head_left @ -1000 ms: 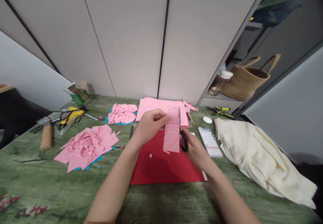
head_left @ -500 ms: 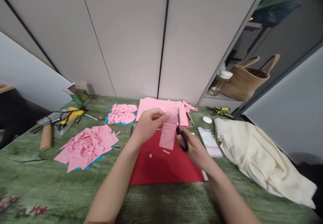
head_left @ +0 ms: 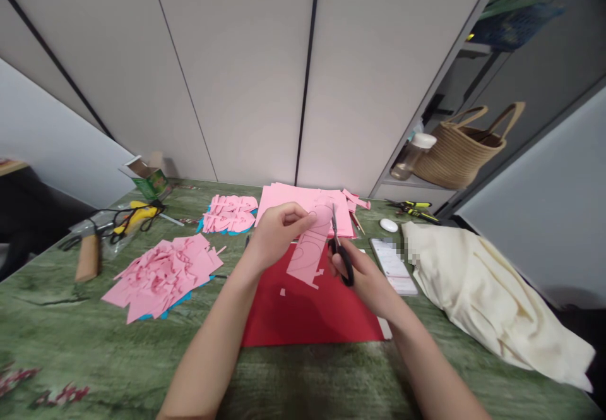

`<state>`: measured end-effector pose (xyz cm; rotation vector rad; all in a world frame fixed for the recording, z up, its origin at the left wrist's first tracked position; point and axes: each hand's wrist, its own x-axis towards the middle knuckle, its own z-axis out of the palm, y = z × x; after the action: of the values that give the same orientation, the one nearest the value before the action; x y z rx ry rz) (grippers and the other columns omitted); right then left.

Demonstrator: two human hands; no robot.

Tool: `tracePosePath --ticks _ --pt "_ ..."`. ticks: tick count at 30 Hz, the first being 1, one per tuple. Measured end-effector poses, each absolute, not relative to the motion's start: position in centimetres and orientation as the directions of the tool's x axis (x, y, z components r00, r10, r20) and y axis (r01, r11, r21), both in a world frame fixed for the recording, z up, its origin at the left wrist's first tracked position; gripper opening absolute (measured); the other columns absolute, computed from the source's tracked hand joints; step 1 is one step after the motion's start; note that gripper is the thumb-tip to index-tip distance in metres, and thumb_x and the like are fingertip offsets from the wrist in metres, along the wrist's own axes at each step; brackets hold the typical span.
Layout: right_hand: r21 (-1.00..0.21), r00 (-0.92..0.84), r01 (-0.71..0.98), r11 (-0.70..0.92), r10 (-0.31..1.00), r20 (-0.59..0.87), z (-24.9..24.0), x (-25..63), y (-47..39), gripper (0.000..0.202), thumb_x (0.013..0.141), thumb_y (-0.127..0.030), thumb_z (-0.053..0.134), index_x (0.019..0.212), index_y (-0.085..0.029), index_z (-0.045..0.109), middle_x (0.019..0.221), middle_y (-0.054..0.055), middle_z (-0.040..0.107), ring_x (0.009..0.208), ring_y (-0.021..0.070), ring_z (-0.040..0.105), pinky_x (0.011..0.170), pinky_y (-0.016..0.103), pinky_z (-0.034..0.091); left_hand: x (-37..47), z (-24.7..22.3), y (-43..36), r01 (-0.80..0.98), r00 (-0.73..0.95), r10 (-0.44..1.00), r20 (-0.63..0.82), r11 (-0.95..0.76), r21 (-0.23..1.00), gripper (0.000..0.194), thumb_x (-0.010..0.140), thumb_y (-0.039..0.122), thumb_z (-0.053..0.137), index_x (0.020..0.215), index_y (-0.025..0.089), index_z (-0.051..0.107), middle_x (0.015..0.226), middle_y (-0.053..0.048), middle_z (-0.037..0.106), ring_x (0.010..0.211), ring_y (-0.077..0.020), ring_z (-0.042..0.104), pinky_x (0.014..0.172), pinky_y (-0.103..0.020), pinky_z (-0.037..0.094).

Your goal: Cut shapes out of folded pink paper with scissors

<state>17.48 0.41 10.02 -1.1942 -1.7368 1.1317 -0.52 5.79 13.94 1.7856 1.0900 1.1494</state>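
Observation:
My left hand (head_left: pixel 280 235) pinches the upper end of a pink paper strip (head_left: pixel 305 257) with curved outlines drawn on it. In my right hand (head_left: pixel 362 271) is a pair of scissors (head_left: pixel 347 265) with black handles, blades pointing up along the strip's right edge. Both are held over a red sheet (head_left: pixel 315 319), where a few small pink scraps (head_left: pixel 283 292) lie. Behind the strip is a stack of pink paper (head_left: pixel 274 202).
To the left lie a pile of pink scraps (head_left: pixel 165 275) and cut pink shapes (head_left: pixel 230 213) on blue paper. A glue gun (head_left: pixel 135 216) sits farther left. On the right are a phone (head_left: pixel 392 268), a white oval object (head_left: pixel 389 225), pliers (head_left: pixel 416 209) and cream cloth (head_left: pixel 473 294).
The strip has turned, its lower end swinging left. Another small scrap shows by its lower right edge. Both hands have stayed nearly in place.

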Motion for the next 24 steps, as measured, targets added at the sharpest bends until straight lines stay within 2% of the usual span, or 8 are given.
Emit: tracePosePath --ticks 11,24 --pt "-0.918 -0.292 0.353 0.181 0.953 0.075 10.01 17.57 0.3 0.029 0.09 -0.048 0.038 0.081 -0.021 0.041 0.065 -0.004 0.041 0.058 0.0119 0.035 0.054 0.024 0.029 -0.54 14.29 5.52 0.257 0.254 0.917 0.308 -0.371 0.892 0.021 0.077 0.027 0.058 0.061 0.016 0.055 0.059 0.002 0.053 0.055 -0.0074 0.047 0.049 -0.018 0.038" --pt "-0.909 -0.294 0.371 0.191 0.952 0.08 10.48 17.82 0.26 0.029 0.091 -0.046 0.039 0.075 -0.021 0.039 0.064 -0.004 0.041 0.058 0.0117 0.035 0.053 0.024 0.028 -0.41 14.04 5.77 0.277 0.236 0.92 0.312 -0.372 0.886 0.022 0.078 0.033 0.056 0.065 0.017 0.057 0.061 0.001 0.055 0.057 -0.0096 0.05 0.051 -0.021 0.038"
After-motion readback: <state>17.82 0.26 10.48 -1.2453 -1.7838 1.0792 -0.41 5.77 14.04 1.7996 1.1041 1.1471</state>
